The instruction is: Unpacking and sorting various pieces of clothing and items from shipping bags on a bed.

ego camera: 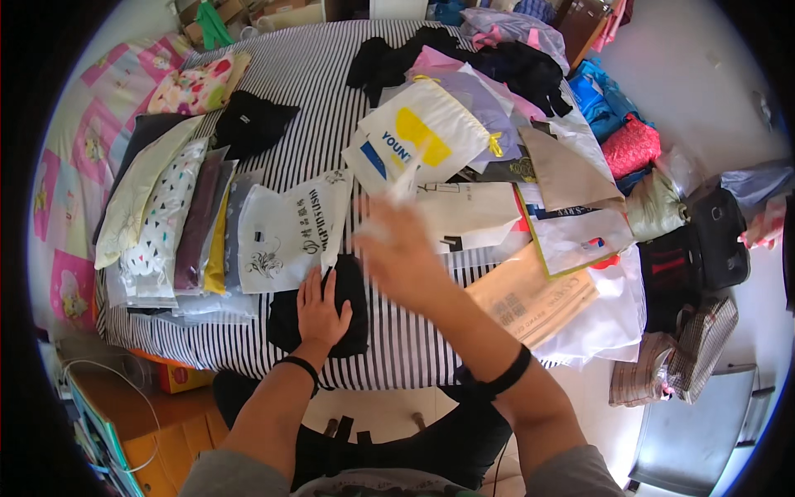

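My left hand (323,310) lies palm down with fingers spread on a folded black garment (351,323). Its fingertips reach the lower edge of a white printed plastic bag (292,236), which overlaps the garment. In mid-air over the striped bedsheet (410,348), my right hand (400,255) is blurred. A pale, blurred strip (407,180) shows at its fingers; whether they grip it is unclear. Just beyond that hand lies a white drawstring bag (428,130) with a yellow print and yellow ties. Beside it on the right sits a cream printed bag (466,214).
Packaged folded clothes (168,217) stand in a row at the left, near a black hat (254,121). A tan paper bag (534,295) and white plastic bags (608,323) cover the bed's right side. Black clothing (397,59) is heaped at the back. A metal chair (695,428) stands lower right.
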Motion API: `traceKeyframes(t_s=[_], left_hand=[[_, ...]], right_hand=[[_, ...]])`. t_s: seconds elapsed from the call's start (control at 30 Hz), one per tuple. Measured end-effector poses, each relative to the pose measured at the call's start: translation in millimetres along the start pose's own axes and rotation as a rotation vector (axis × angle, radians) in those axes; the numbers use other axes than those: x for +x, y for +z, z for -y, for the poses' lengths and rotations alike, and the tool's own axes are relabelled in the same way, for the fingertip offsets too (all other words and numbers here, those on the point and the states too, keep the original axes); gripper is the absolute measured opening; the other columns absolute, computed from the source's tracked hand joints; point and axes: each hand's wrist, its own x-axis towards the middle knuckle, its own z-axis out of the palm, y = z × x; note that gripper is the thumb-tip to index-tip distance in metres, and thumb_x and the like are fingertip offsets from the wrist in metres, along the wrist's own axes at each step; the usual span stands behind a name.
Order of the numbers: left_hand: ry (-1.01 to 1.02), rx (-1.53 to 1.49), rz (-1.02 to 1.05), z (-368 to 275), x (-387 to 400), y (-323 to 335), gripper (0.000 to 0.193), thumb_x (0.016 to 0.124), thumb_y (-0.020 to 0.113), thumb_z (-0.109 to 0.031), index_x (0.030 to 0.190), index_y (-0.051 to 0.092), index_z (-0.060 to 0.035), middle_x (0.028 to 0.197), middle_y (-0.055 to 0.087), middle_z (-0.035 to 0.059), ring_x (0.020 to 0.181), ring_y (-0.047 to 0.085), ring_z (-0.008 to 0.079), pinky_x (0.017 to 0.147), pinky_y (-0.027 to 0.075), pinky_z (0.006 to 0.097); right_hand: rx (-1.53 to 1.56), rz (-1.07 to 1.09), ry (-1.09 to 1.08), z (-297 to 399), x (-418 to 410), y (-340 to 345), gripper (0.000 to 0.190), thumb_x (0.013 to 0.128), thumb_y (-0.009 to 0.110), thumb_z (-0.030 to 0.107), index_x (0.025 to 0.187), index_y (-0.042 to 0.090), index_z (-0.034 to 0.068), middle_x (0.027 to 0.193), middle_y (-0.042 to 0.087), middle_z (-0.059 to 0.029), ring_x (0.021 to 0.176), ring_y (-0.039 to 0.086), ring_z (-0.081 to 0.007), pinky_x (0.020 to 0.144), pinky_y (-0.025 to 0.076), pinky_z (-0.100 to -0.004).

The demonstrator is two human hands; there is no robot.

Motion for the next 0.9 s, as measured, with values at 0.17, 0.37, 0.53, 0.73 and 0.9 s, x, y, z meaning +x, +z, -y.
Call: traceKeyframes(t_s=[0.17, 0.37, 0.53, 0.73, 0.9], left_hand=[[0.044, 0.013, 0.026, 10, -2, 9, 0.067, 0.085, 0.059, -0.034, 0.145, 0.042, -0.0082, 0.149, 0.038, 0.0218, 0.142, 0.033, 0.0359, 0.116, 0.024, 0.0505], [0.016, 0.001, -0.003, 0, 1, -5, 0.069, 0.085, 0.059, -0.033, 0.146, 0.039, -0.0079, 0.149, 0.038, 0.0231, 0.142, 0.032, 0.0378, 0.117, 0.023, 0.0501], [0.020, -0.001, -0.006, -1, 3, -2, 0.069, 0.085, 0.059, -0.033, 0.147, 0.039, -0.0082, 0.149, 0.037, 0.0228, 0.142, 0.032, 0.0374, 0.117, 0.022, 0.0500], [0.014, 0.019, -0.014, 2, 0, -6, 0.070, 0.085, 0.060, -0.032, 0.147, 0.038, -0.0079, 0.149, 0.037, 0.0224, 0.141, 0.032, 0.0368, 0.118, 0.022, 0.0498], [0.009, -0.006, -0.001, -3, 4, -1, 0.069, 0.084, 0.060, -0.032, 0.146, 0.040, -0.0090, 0.150, 0.038, 0.0212, 0.142, 0.032, 0.0357, 0.117, 0.023, 0.0506]], right_hand=[[0.152, 0.117, -0.045, -25, -37, 35, 0.034, 0.081, 0.070, 0.009, 0.115, 0.063, 0.011, 0.142, 0.049, -0.0189, 0.132, 0.044, -0.0400, 0.106, 0.042, -0.0484], [-0.294, -0.347, 0.944, -142, -104, -20, 0.046, 0.080, 0.073, 0.014, 0.121, 0.056, 0.007, 0.131, 0.050, -0.0262, 0.125, 0.047, -0.0425, 0.105, 0.039, -0.0515], [0.296, -0.311, 1.363, -213, -163, -34, 0.039, 0.082, 0.076, 0.022, 0.111, 0.059, 0.003, 0.096, 0.062, -0.0154, 0.082, 0.061, -0.0267, 0.066, 0.050, -0.0390], [1.022, -0.415, 1.374, -188, -61, -89, 0.017, 0.090, 0.064, 0.015, 0.099, 0.060, 0.001, 0.081, 0.065, -0.0079, 0.062, 0.062, -0.0159, 0.048, 0.049, -0.0260], [1.346, -0.760, 0.939, -212, 12, -145, 0.034, 0.100, 0.053, 0.022, 0.122, 0.048, -0.004, 0.117, 0.063, -0.0186, 0.116, 0.061, -0.0342, 0.097, 0.054, -0.0423]])
